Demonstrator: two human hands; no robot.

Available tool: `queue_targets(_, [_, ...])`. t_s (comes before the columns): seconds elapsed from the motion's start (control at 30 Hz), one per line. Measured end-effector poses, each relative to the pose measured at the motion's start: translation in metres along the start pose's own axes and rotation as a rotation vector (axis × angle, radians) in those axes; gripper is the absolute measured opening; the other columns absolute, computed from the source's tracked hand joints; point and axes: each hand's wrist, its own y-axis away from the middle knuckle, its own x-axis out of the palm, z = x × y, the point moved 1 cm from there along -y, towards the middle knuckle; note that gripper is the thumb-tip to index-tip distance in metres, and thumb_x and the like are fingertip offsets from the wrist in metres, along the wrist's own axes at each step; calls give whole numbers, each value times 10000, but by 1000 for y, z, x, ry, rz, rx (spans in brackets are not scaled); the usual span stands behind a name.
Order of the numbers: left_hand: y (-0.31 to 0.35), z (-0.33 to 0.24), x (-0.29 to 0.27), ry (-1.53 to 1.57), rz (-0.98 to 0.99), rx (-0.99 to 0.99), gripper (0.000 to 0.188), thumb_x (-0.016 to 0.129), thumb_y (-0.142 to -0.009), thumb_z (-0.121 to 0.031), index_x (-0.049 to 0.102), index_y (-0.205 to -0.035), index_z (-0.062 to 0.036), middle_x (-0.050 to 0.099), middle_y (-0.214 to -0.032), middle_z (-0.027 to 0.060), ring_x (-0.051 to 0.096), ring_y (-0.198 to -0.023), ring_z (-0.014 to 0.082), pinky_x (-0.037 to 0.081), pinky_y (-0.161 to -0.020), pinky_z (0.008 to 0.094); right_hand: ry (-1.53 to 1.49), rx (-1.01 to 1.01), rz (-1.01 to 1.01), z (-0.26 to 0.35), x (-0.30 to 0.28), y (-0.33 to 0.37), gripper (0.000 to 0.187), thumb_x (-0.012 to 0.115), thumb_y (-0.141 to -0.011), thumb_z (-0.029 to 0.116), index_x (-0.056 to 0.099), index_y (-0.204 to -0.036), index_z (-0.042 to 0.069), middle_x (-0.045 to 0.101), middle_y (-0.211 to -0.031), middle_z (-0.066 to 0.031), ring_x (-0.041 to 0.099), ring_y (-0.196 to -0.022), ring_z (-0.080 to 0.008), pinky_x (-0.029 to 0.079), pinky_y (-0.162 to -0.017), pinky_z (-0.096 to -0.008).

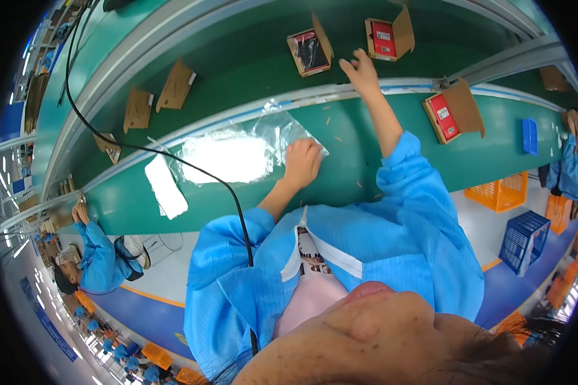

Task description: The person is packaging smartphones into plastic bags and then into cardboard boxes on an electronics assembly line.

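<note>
My left hand (304,162) rests on the worktable with its fingers curled down on a clear plastic bag (282,128), at the right end of a spread of shiny bags. My right hand (363,74) is stretched out over the far green belt, thumb and fingers apart, with nothing seen in it. Just beyond it stands an open cardboard box (402,31) with a red packet (383,43) inside. Left of that hand is another open box (323,37), holding a black item in a shiny wrap (310,51). My hand appears apart from both boxes.
Another open box (467,110) with a red packet lies on the right. Cardboard boxes (176,86) stand farther left along the belt. White sheets (165,186) lie left of the bags. A black cable (202,172) hangs across the view. Co-workers (103,256) stand at both ends.
</note>
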Motion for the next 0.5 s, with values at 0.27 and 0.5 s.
queue_targets(0.27, [14, 15, 8, -77, 85, -51, 156, 598, -795, -121, 551, -933, -67, 533, -889, 96, 492, -829, 295, 380, -715, 411, 418, 226, -530, -95, -30, -54, 618, 698, -771, 390, 522, -1179, -39, 598, -1061, -248, 578, -984, -395, 447, -832, -511])
queue_targets(0.5, [22, 18, 14, -65, 8, -73, 112, 539, -794, -79, 545, -905, -71, 538, -850, 97, 499, -803, 299, 374, -705, 420, 200, 138, -77, -48, -67, -25, 520, 480, -919, 477, 670, -928, -6, 641, -889, -257, 629, -847, -387, 499, -735, -414])
